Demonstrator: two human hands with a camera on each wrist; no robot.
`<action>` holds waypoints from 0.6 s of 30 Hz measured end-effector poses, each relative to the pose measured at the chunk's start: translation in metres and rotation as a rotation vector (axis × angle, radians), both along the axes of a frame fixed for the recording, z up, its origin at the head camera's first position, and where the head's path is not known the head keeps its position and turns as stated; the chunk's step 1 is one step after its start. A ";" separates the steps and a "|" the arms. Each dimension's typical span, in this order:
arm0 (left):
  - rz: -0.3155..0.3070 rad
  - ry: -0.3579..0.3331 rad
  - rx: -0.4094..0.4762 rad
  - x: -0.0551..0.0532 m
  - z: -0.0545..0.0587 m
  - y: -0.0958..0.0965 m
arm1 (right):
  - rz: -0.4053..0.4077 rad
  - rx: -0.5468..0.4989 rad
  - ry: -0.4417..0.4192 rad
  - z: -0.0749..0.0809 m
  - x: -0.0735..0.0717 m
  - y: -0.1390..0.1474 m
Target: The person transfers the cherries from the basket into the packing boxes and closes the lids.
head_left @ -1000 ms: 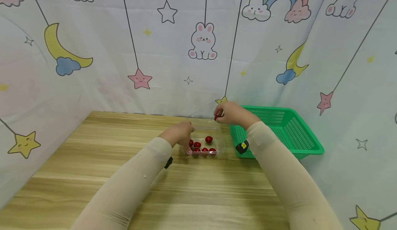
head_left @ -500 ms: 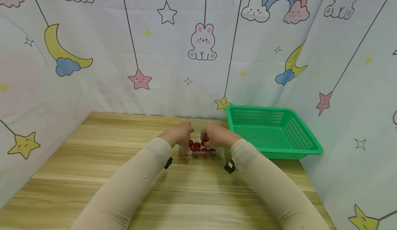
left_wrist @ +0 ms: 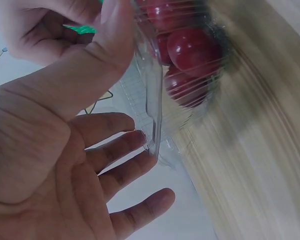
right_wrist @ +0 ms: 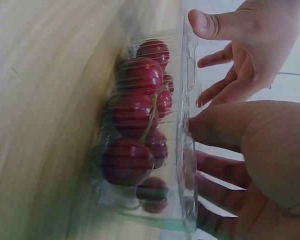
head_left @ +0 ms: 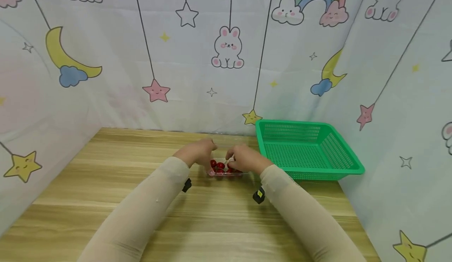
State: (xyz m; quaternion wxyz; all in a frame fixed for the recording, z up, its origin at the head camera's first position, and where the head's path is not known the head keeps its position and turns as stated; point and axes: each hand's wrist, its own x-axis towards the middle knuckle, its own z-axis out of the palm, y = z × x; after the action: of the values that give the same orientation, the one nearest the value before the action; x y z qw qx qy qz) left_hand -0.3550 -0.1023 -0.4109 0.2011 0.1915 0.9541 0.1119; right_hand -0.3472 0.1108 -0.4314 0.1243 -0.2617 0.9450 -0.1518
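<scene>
A clear plastic box, its lid raised at the back, holds several dark red cherries, one with a thin green stem. My left hand holds the box's left end, its thumb on the front rim and fingertips at the far rim. My right hand reaches in over the box's right part; in the right wrist view its thumb is at the rim and its fingers extend behind. No cherry shows between those fingers, though their tips are partly hidden.
A green perforated basket stands to the right of the box, with no fruit visible inside. Both rest on a wooden table. A printed cloth with cartoon figures hangs behind the table and along both sides.
My right hand, which held a cherry beside the basket, has moved left and down into the box; no cherry now shows in it. The left hand has stayed at the box's left end.
</scene>
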 end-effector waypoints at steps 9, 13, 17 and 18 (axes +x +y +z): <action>-0.001 0.010 0.025 0.002 -0.002 -0.014 | -0.295 -0.212 0.181 -0.015 0.003 -0.007; 0.008 0.006 0.076 0.002 -0.002 -0.021 | -0.400 -0.267 0.208 -0.022 0.002 -0.011; 0.042 0.018 0.140 0.000 -0.002 -0.027 | -0.486 -0.350 0.235 -0.032 0.000 -0.013; 0.057 0.030 0.151 -0.001 -0.003 -0.029 | -0.509 -0.378 0.232 -0.034 -0.001 -0.013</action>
State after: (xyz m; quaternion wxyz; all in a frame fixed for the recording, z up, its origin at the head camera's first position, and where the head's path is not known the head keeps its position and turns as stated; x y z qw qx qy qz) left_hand -0.3560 -0.1317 -0.4140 0.1687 0.1808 0.9509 0.1863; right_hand -0.3482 0.0975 -0.4657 -0.0766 -0.0515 0.9429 -0.3200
